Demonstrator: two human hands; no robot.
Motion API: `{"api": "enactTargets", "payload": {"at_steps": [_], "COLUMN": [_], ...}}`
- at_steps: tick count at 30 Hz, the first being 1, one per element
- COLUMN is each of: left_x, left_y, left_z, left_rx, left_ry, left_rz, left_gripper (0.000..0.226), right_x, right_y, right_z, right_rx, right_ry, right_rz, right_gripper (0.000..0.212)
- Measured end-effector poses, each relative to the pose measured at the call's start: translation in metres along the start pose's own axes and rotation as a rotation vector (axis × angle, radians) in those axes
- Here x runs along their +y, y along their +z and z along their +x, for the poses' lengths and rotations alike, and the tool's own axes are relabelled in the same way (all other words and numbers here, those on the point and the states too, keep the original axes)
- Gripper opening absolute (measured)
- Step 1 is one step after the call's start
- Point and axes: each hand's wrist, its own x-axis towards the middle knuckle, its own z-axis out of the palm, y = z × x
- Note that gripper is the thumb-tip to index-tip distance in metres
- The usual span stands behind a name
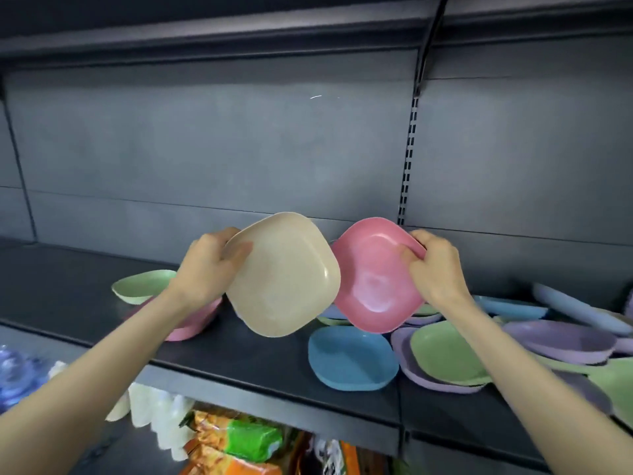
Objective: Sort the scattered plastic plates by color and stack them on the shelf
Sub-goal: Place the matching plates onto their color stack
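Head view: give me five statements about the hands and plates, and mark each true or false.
1. The left hand grips a beige plate. True.
2. The right hand holds a yellow plate. False: its fingers grip the rim of a pink plate.
3. A blue plate lies on the shelf below the two held plates. True.
4. Both held plates rest flat on the shelf. False: both are lifted above it and tilted.
5. A green plate lies on a purple plate. True.
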Motion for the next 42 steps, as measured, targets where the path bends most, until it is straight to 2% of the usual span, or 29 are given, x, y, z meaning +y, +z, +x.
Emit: {"api": "enactTargets", "payload": {"at_steps": [6, 12, 30, 36, 42], "left_x": [-0.08, -0.134, -0.256, -0.289, -0.308], "left_y": [-0.081, -0.112, -0.107, -0.102, -0.1], "left_z": [-0.009, 0.006, 0.091, 0.108, 0.115], "left_rx": [0.039, 0.022, -0.044, -0.113, -0.226], "left_ry": [-0.091, -0.113, -0.12, -0.118, -0.081], "left_rz": [-0.012, -0.06, -0.199, -0.258, -0.323], "left_gripper": [0.02, 0.016, 0.015, 0.019, 0.023], "right_x": [-0.066, -0.101, -0.122, -0.133, -0.151], "right_y": [0.091, 0.148, 0.302, 0.324, 0.326], "right_z": [-0.025, -0.03, 0.006, -0.004, -0.029], "right_rx": [0.036, 0.062, -0.118, -0.161, -0.141], "right_ry": [0.008, 0.054, 0.303, 0.387, 0.561], "right_rz": [-0.014, -0.054, -0.127, -0.252, -0.313], "right_gripper": [0.016, 0.025, 0.031, 0.033, 0.033]}}
